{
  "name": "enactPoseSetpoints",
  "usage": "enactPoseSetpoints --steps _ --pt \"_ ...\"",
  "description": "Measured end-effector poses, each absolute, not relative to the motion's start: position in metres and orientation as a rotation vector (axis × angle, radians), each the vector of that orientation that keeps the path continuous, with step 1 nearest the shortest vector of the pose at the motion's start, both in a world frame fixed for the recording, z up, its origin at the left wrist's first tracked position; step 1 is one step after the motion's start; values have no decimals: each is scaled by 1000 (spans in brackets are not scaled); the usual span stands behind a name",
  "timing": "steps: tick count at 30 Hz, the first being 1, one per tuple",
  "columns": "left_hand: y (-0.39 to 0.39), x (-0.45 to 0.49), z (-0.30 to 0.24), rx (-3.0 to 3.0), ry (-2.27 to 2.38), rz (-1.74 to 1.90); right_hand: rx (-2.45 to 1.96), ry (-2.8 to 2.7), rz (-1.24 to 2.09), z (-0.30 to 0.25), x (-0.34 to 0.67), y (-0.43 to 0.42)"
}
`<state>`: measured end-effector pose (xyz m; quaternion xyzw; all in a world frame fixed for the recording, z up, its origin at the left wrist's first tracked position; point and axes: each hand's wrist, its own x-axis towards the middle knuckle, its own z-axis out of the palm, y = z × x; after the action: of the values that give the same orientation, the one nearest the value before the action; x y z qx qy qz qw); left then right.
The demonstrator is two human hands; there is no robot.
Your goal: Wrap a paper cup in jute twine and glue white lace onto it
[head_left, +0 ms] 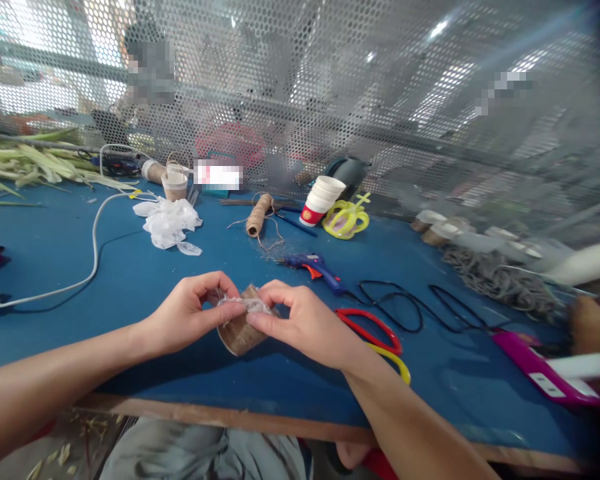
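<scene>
Above the table's near edge, a small brown cup, seemingly wrapped in twine, is tilted between both hands. A whitish strip that looks like lace runs along its upper rim. My left hand pinches the strip and rim from the left, thumb on top. From the right, my right hand grips the same rim with thumb and fingers, close to the left fingertips. The fingers hide part of the rim. A blue glue gun lies beyond the right hand, and red-and-yellow-handled scissors lie partly under the right forearm.
Farther back are white lace, a twine roll, stacked paper cups and a yellow crown-shaped piece. A purple power strip and grey cord lie right, corn husks left. Perforated metal mesh stands behind.
</scene>
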<state>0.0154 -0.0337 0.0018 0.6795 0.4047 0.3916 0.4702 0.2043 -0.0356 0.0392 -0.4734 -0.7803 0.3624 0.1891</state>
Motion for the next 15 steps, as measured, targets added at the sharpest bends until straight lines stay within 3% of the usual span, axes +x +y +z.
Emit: enactPoseSetpoints --steps 15 --pt "-33 15 -1 1628 972 930 -1407 -2184 1093 41 205 -38"
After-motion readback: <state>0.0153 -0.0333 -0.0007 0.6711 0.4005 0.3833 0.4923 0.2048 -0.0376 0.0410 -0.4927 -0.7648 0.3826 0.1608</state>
